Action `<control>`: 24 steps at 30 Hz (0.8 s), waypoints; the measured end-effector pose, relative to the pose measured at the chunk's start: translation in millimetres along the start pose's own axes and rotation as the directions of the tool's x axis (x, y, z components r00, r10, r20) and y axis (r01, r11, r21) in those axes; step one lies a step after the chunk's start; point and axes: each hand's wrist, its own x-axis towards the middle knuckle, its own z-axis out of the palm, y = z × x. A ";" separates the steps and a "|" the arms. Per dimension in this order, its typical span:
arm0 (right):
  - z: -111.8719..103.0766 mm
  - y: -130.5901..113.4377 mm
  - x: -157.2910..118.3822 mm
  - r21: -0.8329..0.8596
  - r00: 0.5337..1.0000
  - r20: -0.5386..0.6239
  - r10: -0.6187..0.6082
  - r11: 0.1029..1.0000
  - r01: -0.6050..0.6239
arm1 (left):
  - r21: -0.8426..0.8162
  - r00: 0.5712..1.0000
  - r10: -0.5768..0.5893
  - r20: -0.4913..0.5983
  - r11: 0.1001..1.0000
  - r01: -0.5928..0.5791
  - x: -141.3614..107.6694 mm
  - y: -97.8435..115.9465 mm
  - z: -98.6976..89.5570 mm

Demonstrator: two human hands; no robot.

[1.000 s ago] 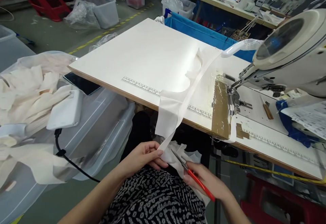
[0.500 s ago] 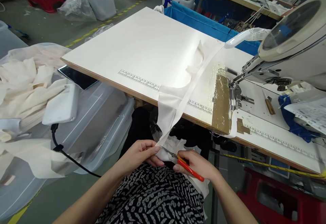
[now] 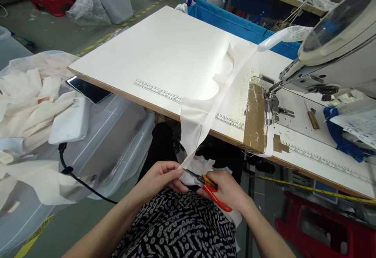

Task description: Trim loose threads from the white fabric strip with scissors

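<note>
A long strip of white fabric (image 3: 195,123) lies across the table edge and hangs down toward my lap. My left hand (image 3: 167,176) pinches its lower end between thumb and fingers. Red-handled scissors (image 3: 216,198) are gripped in my right hand (image 3: 226,187), their dark blades pointing left at the fabric just beside my left fingertips. How far the blades are apart is hard to tell. More white fabric (image 3: 199,166) is bunched below, behind the scissors, above my patterned clothing.
A white table (image 3: 141,50) with printed rulers carries a sewing machine (image 3: 337,66) on the right. Left stands a plastic bin (image 3: 117,132) with cream fabric pieces (image 3: 23,93), a white device (image 3: 70,123) and its cable. A red stool (image 3: 317,222) is at lower right.
The red handles have tilted and shifted slightly in my right hand, which stays by the fabric end. My left hand keeps its pinch. The view has moved slightly.
</note>
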 end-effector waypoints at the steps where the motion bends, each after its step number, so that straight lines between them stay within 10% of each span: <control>1: 0.4 0.3 -0.1 0.003 1.000 0.003 0.003 1.000 -0.003 | -0.003 1.000 -0.002 0.001 1.000 0.002 -0.2 0.0 0.1; 19: 10.2 4.8 8.0 0.078 0.986 -0.160 -0.041 0.996 0.054 | 0.022 0.999 -0.038 0.015 0.999 0.038 3.4 3.4 0.9; 22: 15.7 14.8 -6.6 0.178 0.977 -0.214 -0.016 0.983 0.055 | 0.297 0.999 -0.017 0.036 0.955 0.006 0.6 10.9 -2.8; 24: 20.8 20.6 -19.2 0.279 0.971 -0.237 0.015 0.959 0.053 | 0.649 0.988 0.141 0.067 0.746 -0.150 -1.4 21.1 -3.7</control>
